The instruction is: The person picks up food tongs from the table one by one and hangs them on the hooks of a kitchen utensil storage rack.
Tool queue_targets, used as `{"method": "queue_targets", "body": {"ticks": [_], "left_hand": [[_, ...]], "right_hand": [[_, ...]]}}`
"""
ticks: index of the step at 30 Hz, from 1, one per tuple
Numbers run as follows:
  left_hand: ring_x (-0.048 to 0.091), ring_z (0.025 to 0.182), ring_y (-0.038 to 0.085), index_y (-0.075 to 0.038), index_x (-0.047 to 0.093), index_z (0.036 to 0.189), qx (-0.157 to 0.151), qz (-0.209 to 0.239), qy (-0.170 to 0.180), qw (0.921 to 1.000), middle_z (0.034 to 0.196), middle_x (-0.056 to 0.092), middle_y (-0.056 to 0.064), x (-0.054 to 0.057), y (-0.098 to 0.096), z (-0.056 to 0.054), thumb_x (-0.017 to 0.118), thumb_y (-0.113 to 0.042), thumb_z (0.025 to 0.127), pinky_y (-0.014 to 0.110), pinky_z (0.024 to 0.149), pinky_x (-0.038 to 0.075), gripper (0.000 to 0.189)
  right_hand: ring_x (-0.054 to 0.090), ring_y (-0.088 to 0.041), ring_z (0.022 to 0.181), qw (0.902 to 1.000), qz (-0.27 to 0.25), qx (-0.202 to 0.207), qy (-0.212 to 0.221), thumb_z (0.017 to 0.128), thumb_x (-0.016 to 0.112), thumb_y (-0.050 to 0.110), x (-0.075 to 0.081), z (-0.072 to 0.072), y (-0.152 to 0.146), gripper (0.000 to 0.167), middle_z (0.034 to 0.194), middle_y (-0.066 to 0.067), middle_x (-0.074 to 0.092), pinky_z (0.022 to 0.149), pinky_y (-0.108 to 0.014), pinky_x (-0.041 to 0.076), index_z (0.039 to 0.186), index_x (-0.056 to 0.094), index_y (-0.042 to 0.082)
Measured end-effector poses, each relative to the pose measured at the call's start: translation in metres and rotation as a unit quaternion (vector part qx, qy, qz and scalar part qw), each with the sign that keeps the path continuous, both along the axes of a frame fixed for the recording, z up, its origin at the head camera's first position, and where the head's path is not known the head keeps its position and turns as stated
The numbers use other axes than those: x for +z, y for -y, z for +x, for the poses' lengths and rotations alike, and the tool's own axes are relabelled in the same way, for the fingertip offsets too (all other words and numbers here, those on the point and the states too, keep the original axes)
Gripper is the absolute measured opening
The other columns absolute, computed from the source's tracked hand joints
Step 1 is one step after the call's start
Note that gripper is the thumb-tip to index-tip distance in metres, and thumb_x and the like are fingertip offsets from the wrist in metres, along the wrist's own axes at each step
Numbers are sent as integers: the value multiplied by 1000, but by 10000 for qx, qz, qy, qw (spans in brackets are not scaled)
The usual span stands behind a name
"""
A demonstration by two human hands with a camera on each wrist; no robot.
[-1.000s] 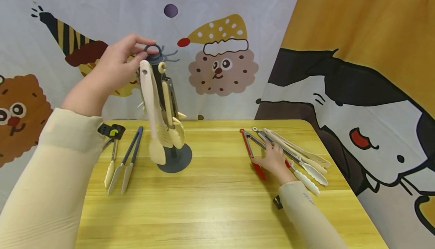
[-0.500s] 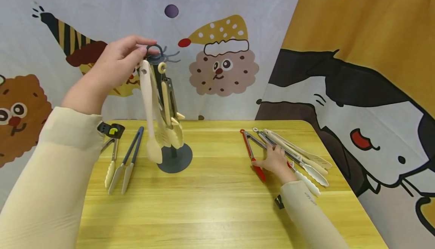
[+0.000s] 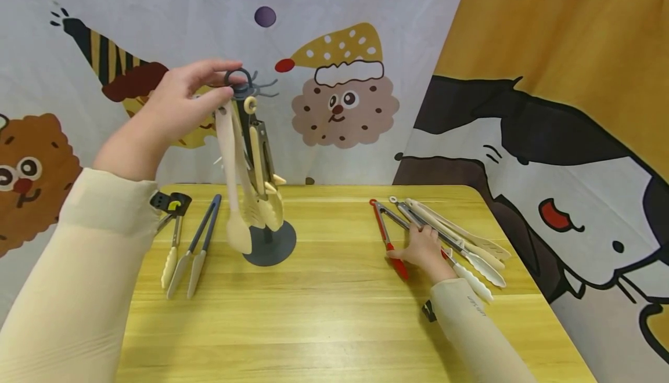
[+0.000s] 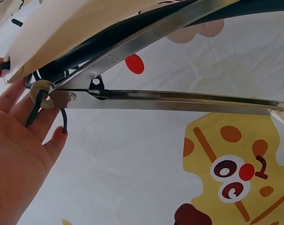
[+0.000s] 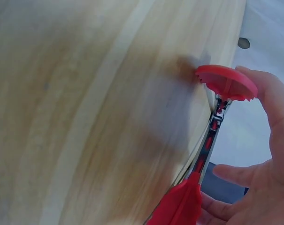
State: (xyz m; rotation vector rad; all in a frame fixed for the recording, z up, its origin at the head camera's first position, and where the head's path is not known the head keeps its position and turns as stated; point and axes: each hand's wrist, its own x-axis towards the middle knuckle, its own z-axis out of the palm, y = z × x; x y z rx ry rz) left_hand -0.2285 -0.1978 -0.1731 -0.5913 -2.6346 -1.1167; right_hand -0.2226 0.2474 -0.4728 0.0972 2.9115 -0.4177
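Note:
At the top of a dark grey utensil rack (image 3: 268, 244), my left hand (image 3: 180, 96) holds the hook area. Its thumb lies in front, at the upper end of hanging cream tongs (image 3: 235, 197); its fingers reach behind the ring. In the left wrist view, metal-armed tongs (image 4: 179, 101) hang from a hook beside these fingers. At the right, my right hand (image 3: 422, 249) grips spread red tongs (image 3: 380, 223) on the table. In the right wrist view, the thumb touches one red tip (image 5: 226, 82), with the other fingers near the second tip (image 5: 179, 201).
Right of my right hand lie metal tongs with white tips (image 3: 483, 267) and cream tongs (image 3: 460, 226). On the left rest blue-grey tongs (image 3: 202, 241) and tongs with scalloped cream tips (image 3: 169, 267). A cartoon-printed cloth (image 3: 334, 0) hangs behind the wooden table (image 3: 324, 325).
My left thumb has shifted right, over the upper end of the cream tongs. Those tongs swung slightly on the rack. My right hand has stayed at the red tongs.

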Motion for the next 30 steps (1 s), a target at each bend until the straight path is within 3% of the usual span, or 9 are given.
{"method": "queue_targets", "body": {"ticks": [3,5,8,10,15,19,26,30], "left_hand": [[47,101,13,-37,42,141,64,-18,-49,10000,136,55,-1,0,-1,0,43,-29,97,24,65,34,44],[47,79,11,-37,43,141,114,-20,-69,9999,136,55,-1,-1,-2,-1,41,-28,97,27,56,32,45],[36,51,13,-36,43,141,176,-35,-83,9998,135,55,0,-1,-3,-2,38,-26,98,29,48,30,45],[25,41,15,-36,43,141,200,-51,-104,9997,135,55,1,-1,-3,-3,37,-25,98,29,44,29,45],[33,48,17,-36,46,139,300,-65,-198,9993,132,55,2,-1,-5,-4,31,-20,98,27,47,32,47],[42,72,16,-36,48,138,373,-101,-272,9989,131,55,3,0,-6,-4,27,-15,97,25,54,36,51],[39,55,14,-31,50,137,369,-36,-249,9990,127,57,4,-1,-7,-6,26,-13,96,24,51,36,52],[51,82,12,-31,48,138,372,-77,-249,9990,128,57,4,-1,-9,-6,29,-14,95,24,59,38,50]], "right_hand": [[23,-55,126,10000,51,30,-28,66,76,60,0,1,1,112,136,-39,27,101,-64,25,144,29,-4],[25,-54,125,10000,59,52,-56,65,76,60,0,1,1,111,135,-38,28,101,-63,26,144,30,-3],[27,-53,123,9999,43,98,-108,65,76,60,0,3,2,110,134,-38,30,100,-63,27,144,32,-3],[28,-53,122,9998,46,127,-137,64,77,60,0,3,3,110,133,-38,31,100,-62,28,143,33,-2],[29,-52,123,9998,31,158,-154,62,78,60,0,5,5,110,131,-37,33,99,-61,28,144,34,1],[29,-52,123,9997,-18,198,-104,62,79,59,1,6,7,110,130,-36,34,99,-61,28,144,34,2],[31,-50,122,9996,20,262,-51,60,80,59,3,6,7,111,130,-34,34,99,-60,29,144,34,2],[28,-51,124,9995,66,295,10,59,80,60,4,5,5,113,132,-36,32,100,-61,28,142,35,-1]]}}
